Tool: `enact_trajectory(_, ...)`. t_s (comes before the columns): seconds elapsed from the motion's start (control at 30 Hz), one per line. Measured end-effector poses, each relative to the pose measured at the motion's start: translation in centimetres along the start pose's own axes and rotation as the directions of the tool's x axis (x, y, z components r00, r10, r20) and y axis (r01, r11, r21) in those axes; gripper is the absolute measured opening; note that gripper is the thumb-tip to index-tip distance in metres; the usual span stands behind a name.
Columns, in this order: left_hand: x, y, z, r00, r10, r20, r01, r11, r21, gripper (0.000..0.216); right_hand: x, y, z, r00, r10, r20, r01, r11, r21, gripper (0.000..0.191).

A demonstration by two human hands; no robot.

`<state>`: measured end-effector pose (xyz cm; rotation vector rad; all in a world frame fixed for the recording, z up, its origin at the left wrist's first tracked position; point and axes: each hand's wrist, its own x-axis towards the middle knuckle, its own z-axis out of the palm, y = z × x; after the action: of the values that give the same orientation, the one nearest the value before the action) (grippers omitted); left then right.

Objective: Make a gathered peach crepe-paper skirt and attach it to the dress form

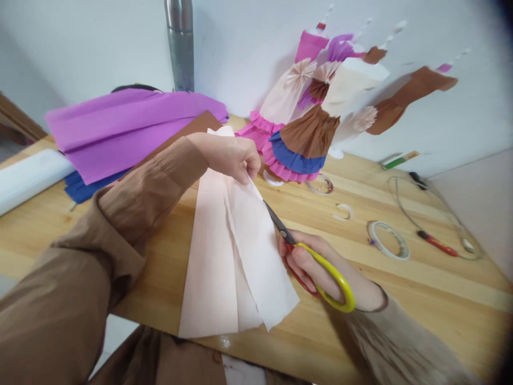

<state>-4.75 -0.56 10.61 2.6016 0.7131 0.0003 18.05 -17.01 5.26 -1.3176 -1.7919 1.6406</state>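
My left hand (230, 155) pinches the far end of a long pale pink crepe paper sheet (218, 256) that lies folded on the wooden table (401, 299). My right hand (320, 272) grips scissors (316, 262) with a yellow and a red handle loop. Their dark blades point up and left along the sheet's right edge, with the tips reaching toward my left fingers. The paper's near end hangs over the table's front edge. Both my sleeves are brown.
Purple crepe paper (128, 125) over blue and brown sheets lies at the back left, beside a white roll (28, 179). Paper dresses (316, 107) lean on the wall. Tape rolls (388, 239), a red-handled tool (436, 243), wire and a metal flask (180, 43) stand around.
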Motion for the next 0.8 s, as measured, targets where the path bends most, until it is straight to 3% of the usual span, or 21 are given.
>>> enact_trajectory(0.1, 0.1, -0.2, 0.1, 1.0, 0.027, -0.014, -0.026, 1.0, 0.002, 0.015, 0.0, 0.3, -0.3, 0.997, 0.067, 0.035, -0.068, 0.998, 0.012, 0.054)
enact_trajectory(0.2, 0.2, -0.1, 0.2, 0.998, 0.062, -0.025, -0.061, 0.998, 0.018, 0.014, 0.1, 0.0, -0.5, 0.996, 0.047, 0.08, -0.048, 0.999, 0.009, 0.054)
enact_trajectory(0.8, 0.2, 0.5, 0.2, 0.995, 0.092, -0.025, -0.091, 0.994, 0.052, 0.014, 1.4, -2.2, -0.6, 0.997, 0.055, 0.049, -0.052, 0.997, -0.057, 0.059)
